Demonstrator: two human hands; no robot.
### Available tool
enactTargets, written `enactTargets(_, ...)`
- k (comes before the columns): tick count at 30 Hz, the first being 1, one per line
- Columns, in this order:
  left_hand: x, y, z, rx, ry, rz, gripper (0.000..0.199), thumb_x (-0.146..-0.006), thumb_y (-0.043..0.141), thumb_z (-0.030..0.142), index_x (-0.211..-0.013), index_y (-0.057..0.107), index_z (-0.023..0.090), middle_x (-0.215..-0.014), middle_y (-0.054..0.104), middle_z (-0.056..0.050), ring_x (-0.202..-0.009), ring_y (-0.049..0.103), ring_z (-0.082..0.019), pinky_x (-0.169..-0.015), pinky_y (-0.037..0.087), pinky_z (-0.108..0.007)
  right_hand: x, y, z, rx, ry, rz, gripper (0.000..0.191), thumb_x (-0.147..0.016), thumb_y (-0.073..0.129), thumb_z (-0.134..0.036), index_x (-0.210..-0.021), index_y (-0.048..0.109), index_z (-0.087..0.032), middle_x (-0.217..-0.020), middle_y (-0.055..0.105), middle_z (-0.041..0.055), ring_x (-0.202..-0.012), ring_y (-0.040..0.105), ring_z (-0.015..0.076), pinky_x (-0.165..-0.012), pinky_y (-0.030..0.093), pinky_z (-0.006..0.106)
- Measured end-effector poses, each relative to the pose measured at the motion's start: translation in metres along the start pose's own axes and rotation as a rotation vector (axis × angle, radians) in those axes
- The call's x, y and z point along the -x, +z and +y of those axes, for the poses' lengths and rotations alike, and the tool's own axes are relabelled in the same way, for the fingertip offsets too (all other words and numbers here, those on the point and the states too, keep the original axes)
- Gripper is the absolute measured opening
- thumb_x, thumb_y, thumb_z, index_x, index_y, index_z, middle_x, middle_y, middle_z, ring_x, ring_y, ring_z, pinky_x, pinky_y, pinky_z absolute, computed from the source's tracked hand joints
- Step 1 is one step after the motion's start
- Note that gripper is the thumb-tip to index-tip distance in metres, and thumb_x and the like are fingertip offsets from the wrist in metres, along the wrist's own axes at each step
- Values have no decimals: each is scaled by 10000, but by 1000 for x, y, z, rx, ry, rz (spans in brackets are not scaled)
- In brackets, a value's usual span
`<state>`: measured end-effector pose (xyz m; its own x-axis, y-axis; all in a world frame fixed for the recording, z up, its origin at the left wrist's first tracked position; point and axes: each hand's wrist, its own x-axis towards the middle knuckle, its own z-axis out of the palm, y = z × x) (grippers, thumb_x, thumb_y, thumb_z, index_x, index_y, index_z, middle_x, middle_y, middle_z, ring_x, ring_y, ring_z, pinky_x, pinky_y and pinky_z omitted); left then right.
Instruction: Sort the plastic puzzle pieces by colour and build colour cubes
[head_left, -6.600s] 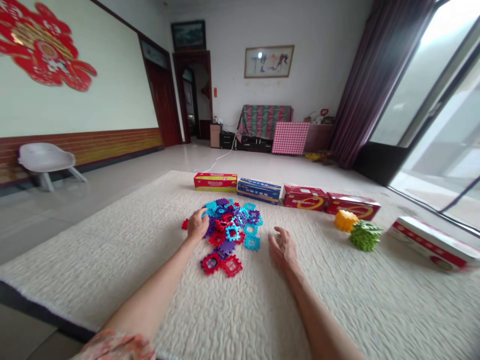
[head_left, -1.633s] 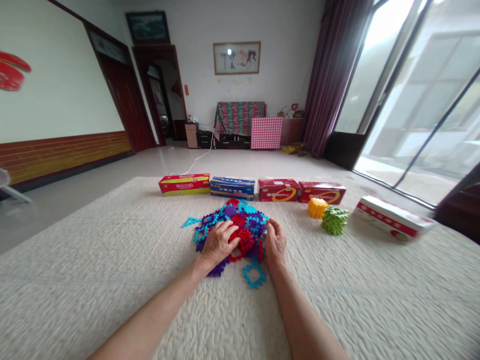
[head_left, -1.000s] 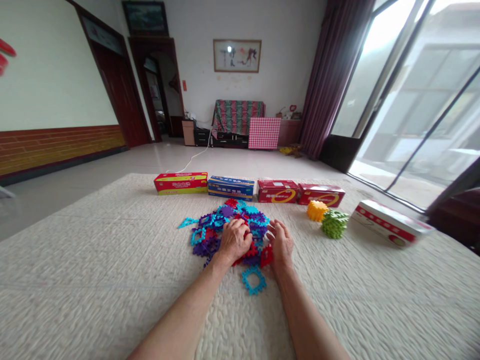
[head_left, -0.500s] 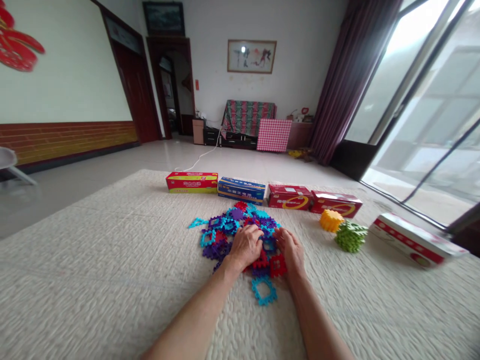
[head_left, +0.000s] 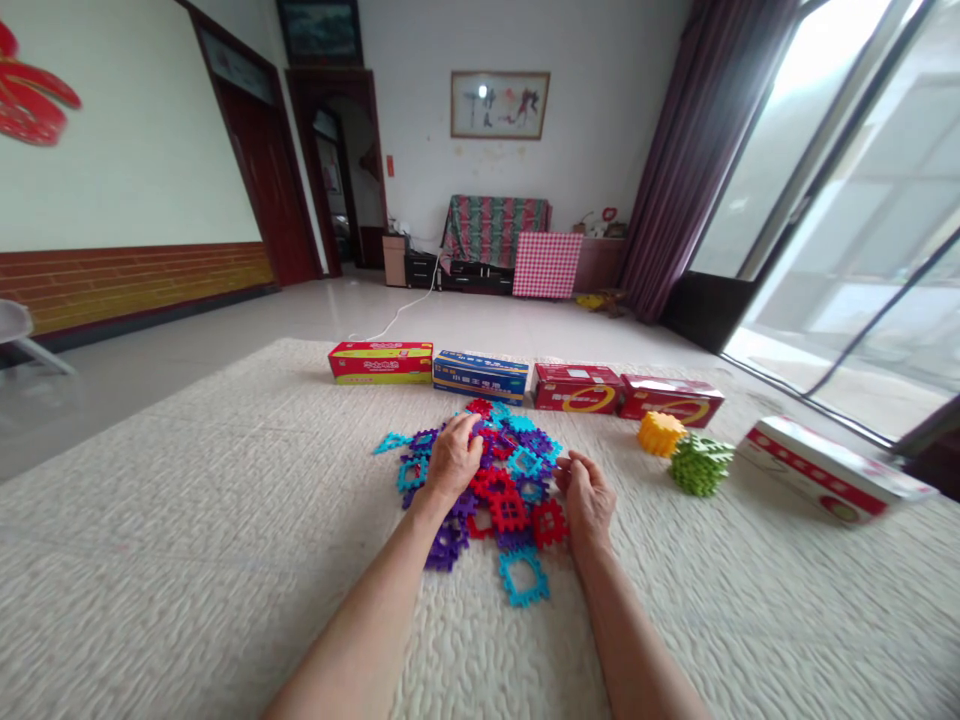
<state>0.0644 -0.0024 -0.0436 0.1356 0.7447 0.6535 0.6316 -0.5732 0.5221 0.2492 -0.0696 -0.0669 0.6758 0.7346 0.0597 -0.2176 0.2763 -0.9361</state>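
A loose heap of flat toothed plastic building tiles in purple, red and light blue lies before me on the quilted cover (head_left: 225, 540). My left hand (head_left: 452, 462) reaches over the left part of the heap, its bent fingers closed at a purple tile (head_left: 477, 428); the fingertips are partly hidden. Along the heap's right edge rests my right hand (head_left: 589, 497), fingers loosely curled and slightly apart, with nothing visible in them. A red window tile (head_left: 550, 523) is beside its wrist. Nearest to me is a light blue frame tile (head_left: 523, 578).
Behind the heap stand a red-yellow box (head_left: 381, 364), a blue box (head_left: 480, 378) and two dark red boxes (head_left: 577, 388). To the right are yellow tiles put together (head_left: 661, 434), a green block of tiles (head_left: 701, 465) and a white-red box (head_left: 832, 470).
My left hand has moved left and away from me, from the middle of the heap to the purple tile, uncovering red and light blue tiles. My right hand has shifted slightly right.
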Motion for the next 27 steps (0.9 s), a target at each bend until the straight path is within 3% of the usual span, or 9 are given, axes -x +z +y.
enactTargets(2, -5, -9, -8, -44, -58, 52, 317, -819, 480, 133, -1093, 628, 194, -1116, 658, -73, -925, 641, -169, -914, 501, -314, 2, 1, -3, 1, 0, -8, 298, -662, 641, -382, -882, 649, -181, -714, 672, -4, -624, 613, 129, -617, 495, 254)
enactTargets(6, -9, -35, -29, -236, -237, 104, 304, -803, 493, 175, -1061, 654, 188, -1126, 662, -92, -1098, 577, -221, -1002, 425, -345, 3, 1, -4, -10, 14, -8, 291, -661, 630, -368, -881, 646, -178, -715, 669, -8, -622, 604, 119, -621, 491, 245)
enactTargets(10, -2, -54, -50, -474, -622, 48, 382, -805, 516, 319, -1144, 628, 184, -1219, 613, -146, -1185, 497, -352, -958, 398, -524, 1, 2, -3, -16, 14, -17, 294, -658, 626, -365, -882, 646, -176, -709, 670, -14, -620, 604, 116, -623, 490, 241)
enactTargets(12, 2, -55, -55, -501, -723, -34, 432, -818, 494, 381, -1178, 615, 175, -1226, 602, -177, -1179, 496, -386, -920, 405, -546, 1, 2, -2, -12, 7, -19, 294, -656, 631, -365, -878, 649, -173, -706, 673, -12, -621, 609, 120, -624, 491, 245)
enactTargets(15, 4, -48, -58, -456, -668, -106, 434, -837, 466, 384, -1175, 623, 162, -1179, 628, -187, -1125, 554, -339, -917, 429, -454, 1, 2, -2, -12, 6, -18, 292, -657, 636, -367, -876, 653, -175, -706, 678, -8, -624, 619, 126, -627, 496, 252)
enactTargets(19, 2, -39, -59, -424, -586, -101, 407, -819, 494, 328, -1172, 630, 177, -1120, 671, -151, -1051, 612, -272, -889, 450, -338, 0, 2, -2, -31, 23, -17, 294, -647, 642, -377, -868, 652, -184, -706, 677, -10, -622, 621, 129, -630, 499, 257)
enactTargets(27, -5, -40, -62, -240, -665, -90, 328, -738, 564, 253, -1039, 694, 247, -943, 742, -53, -920, 670, -230, -777, 485, -285, 0, 2, -3, -11, 16, -17, 293, -649, 621, -398, -856, 647, -192, -701, 668, -14, -617, 612, 131, -625, 493, 261)
